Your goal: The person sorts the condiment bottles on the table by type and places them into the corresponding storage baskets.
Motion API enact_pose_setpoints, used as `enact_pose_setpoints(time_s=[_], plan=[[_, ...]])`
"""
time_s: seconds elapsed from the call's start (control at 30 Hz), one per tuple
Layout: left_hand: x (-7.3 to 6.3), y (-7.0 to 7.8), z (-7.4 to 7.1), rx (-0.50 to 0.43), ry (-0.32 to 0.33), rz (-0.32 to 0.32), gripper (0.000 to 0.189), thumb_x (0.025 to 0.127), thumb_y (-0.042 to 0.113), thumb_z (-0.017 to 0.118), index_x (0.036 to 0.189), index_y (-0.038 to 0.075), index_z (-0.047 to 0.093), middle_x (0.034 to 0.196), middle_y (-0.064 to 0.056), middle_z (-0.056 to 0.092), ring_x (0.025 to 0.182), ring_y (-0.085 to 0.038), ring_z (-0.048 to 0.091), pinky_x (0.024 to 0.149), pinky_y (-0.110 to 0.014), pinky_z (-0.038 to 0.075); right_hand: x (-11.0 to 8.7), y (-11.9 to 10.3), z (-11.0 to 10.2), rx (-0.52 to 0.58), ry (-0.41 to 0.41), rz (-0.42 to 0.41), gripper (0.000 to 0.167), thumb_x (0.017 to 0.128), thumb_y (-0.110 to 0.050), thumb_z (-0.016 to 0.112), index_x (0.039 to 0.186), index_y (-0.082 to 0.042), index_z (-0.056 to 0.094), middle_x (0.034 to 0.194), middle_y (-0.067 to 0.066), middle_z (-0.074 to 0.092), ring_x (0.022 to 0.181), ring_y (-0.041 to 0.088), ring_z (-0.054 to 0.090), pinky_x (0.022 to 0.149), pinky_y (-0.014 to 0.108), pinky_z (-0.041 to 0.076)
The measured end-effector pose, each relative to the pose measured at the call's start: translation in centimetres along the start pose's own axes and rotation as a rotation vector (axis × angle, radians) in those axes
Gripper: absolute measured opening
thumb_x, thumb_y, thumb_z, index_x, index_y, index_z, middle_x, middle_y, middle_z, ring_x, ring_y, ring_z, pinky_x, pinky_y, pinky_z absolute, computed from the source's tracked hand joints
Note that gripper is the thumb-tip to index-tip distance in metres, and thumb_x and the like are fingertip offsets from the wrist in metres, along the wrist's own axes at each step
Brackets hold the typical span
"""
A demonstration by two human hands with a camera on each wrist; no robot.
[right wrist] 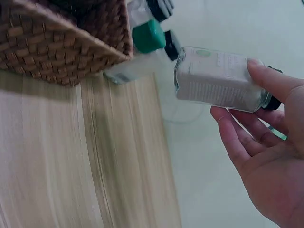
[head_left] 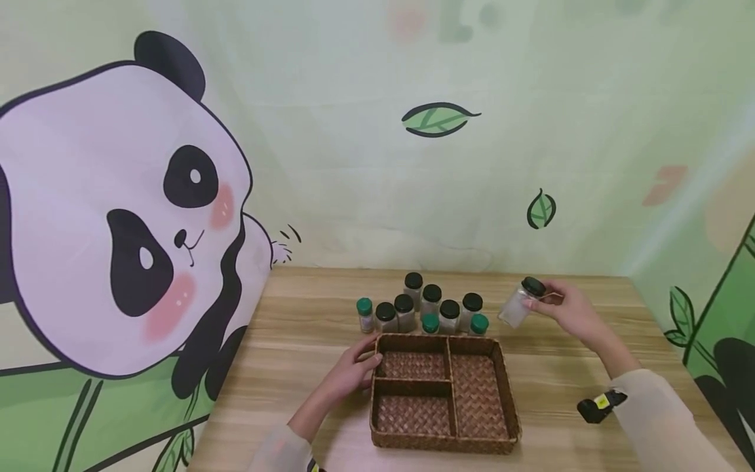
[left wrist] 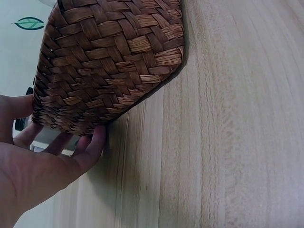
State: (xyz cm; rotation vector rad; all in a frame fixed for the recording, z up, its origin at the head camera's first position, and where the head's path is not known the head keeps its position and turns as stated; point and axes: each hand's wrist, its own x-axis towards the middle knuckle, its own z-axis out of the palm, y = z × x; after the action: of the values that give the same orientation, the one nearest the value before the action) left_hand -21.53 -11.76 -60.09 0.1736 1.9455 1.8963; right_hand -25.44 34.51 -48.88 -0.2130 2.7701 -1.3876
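Tabletop (head_left: 548,393): basket (head_left: 445,443) held by left hand (head_left: 348,373), jar (head_left: 514,309) in right hand (head_left: 571,316)

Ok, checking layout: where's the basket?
In the head view, the woven basket sits low, right of centre, in front of the jars, the left hand holding its corner.

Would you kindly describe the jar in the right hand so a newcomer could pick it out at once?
On the wooden table sits a brown woven basket. Beyond its far right corner, the person's right hand holds a clear black-lidded jar. Unlike the upright jars clustered behind the basket, this one is tilted and held.
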Motion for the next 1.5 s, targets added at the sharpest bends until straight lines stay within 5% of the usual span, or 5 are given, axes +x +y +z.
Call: enact_pose_setpoints(time_s=[0.17,0.6,0.93,1.1,1.5], plan=[[0.1,-0.2,-0.1,-0.001,-0.001,0.003,0.058,0.111,0.018,0.055,0.166,0.011,0.035,0.164,-0.028,0.034,0.144,-0.052,0.042,0.102,-0.058,0.055,-0.8,-0.9,0.6,0.030,-0.049,-0.010,0.052,0.101,-0.034,0.076,0.135,0.003,0.060,0.128,0.022,0.067,0.116,0.035,0.067,0.092,0.042,0.060],[0.2,-0.2,-0.1,0.021,-0.008,-0.002,0.058,0.112,0.021,0.054,0.166,0.014,0.035,0.165,-0.027,0.033,0.146,-0.050,0.041,0.103,-0.057,0.055,-1.9,-3.2,4.8,0.018,-0.167,-0.192,0.041,0.096,-0.022,0.082,0.127,0.001,0.068,0.111,0.008,0.073,0.101,0.024,0.070,0.085,0.032,0.061],[0.4,-0.2,-0.1,0.024,-0.011,-0.007,0.059,0.112,0.022,0.055,0.167,0.016,0.035,0.165,-0.026,0.034,0.145,-0.049,0.043,0.103,-0.058,0.054,-2.1,-3.3,7.1,0.057,-0.174,-0.221,0.042,0.093,-0.018,0.085,0.127,0.000,0.069,0.109,0.006,0.074,0.101,0.025,0.070,0.089,0.038,0.062],[0.3,-0.2,-0.3,0.024,-0.009,-0.007,0.058,0.112,0.020,0.054,0.166,0.015,0.035,0.165,-0.027,0.034,0.145,-0.049,0.042,0.104,-0.058,0.054,-2.5,-2.7,9.1,-0.009,-0.155,-0.256,0.040,0.091,-0.018,0.087,0.125,-0.004,0.070,0.110,0.003,0.073,0.101,0.025,0.070,0.093,0.053,0.060],[0.0,0.1,-0.3,0.035,-0.019,-0.011,0.059,0.112,0.021,0.056,0.166,0.013,0.035,0.165,-0.027,0.033,0.145,-0.051,0.042,0.103,-0.058,0.054,-4.0,-0.9,13.8,-0.237,-0.041,-0.364,0.043,0.088,-0.017,0.089,0.124,-0.003,0.071,0.116,0.006,0.073,0.108,0.028,0.070,0.092,0.050,0.058]])
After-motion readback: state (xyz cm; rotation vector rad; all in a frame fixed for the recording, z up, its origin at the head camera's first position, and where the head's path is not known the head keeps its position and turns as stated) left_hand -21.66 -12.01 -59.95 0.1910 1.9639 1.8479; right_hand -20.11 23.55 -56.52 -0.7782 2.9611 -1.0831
